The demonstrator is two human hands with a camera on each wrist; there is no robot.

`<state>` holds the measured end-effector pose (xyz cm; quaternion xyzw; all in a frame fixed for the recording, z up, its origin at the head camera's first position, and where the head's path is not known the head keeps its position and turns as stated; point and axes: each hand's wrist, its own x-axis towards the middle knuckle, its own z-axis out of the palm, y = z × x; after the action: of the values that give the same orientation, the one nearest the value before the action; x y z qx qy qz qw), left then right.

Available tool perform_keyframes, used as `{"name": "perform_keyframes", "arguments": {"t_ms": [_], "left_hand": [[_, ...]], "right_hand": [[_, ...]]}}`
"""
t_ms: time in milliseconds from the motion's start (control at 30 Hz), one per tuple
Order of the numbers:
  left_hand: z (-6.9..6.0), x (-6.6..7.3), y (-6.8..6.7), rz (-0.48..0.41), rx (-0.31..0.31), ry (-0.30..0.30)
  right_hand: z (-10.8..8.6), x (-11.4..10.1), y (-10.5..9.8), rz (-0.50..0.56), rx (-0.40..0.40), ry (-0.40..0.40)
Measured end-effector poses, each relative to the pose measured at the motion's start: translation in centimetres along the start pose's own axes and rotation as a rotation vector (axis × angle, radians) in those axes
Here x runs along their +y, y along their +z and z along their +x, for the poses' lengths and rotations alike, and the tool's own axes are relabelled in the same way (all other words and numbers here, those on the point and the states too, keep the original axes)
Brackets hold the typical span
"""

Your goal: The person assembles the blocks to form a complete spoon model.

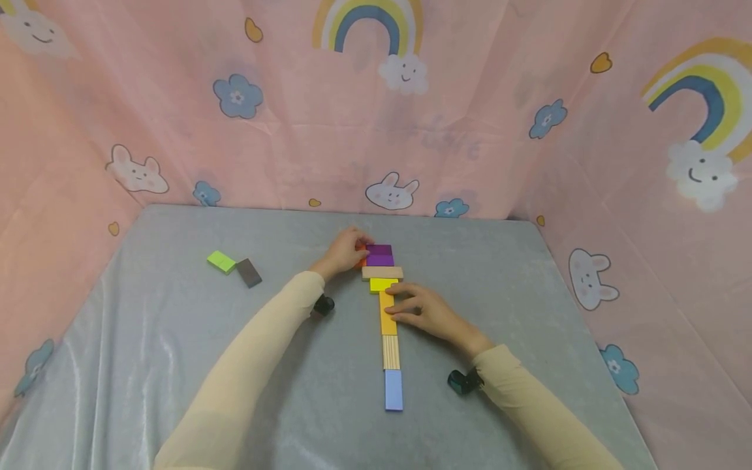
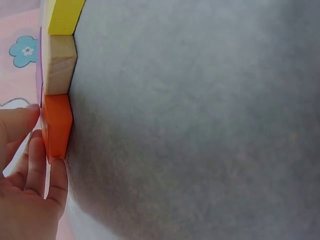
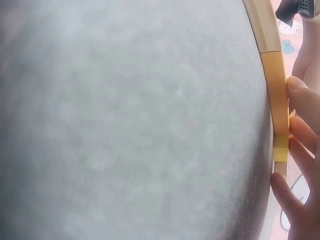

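Observation:
A row of flat blocks lies on the grey cloth in the head view. My left hand (image 1: 345,250) is at its far end, fingers bent around an orange block (image 2: 57,122) beside two purple blocks (image 1: 380,255). Nearer me, a plain wooden block (image 1: 382,273) lies crosswise, followed by a yellow block (image 1: 383,284). My right hand (image 1: 431,313) touches the right side of the long amber block (image 1: 387,320) with extended fingers. A striped wooden piece (image 1: 390,352) and a light blue block (image 1: 393,390) continue the row towards me.
A lime green block (image 1: 221,262) and a dark brown block (image 1: 249,273) lie apart from the row, to the left. Grey cloth (image 1: 329,405) covers the table. A pink patterned curtain (image 1: 329,143) hangs behind it and along both sides.

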<state>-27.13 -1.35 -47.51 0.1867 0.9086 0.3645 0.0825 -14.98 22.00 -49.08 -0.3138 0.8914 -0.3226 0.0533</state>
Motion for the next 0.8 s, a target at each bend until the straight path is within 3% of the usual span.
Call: {"name": "perform_keyframes", "arguments": {"t_ms": [267, 433, 533, 667, 800], "left_hand": [[-0.1, -0.5, -0.9, -0.096, 0.020, 0.003], [-1.2, -1.1, -2.4, -0.156, 0.025, 0.002], [-2.5, -1.5, -4.0, -0.169, 0.032, 0.015], [-4.8, -2.7, -6.4, -0.124, 0.077, 0.054], [-7.7, -4.5, -8.9, -0.088, 0.119, 0.034]], "right_hand": [[0.1, -0.1, -0.2, -0.036, -0.009, -0.010], [0.1, -0.1, -0.1, -0.034, -0.010, -0.001], [0.1, 0.0, -0.1, -0.032, -0.003, -0.017], [0.1, 0.0, 0.0, -0.035, 0.002, -0.032], [0.0, 0.0, -0.1, -0.020, 0.005, -0.028]]}}
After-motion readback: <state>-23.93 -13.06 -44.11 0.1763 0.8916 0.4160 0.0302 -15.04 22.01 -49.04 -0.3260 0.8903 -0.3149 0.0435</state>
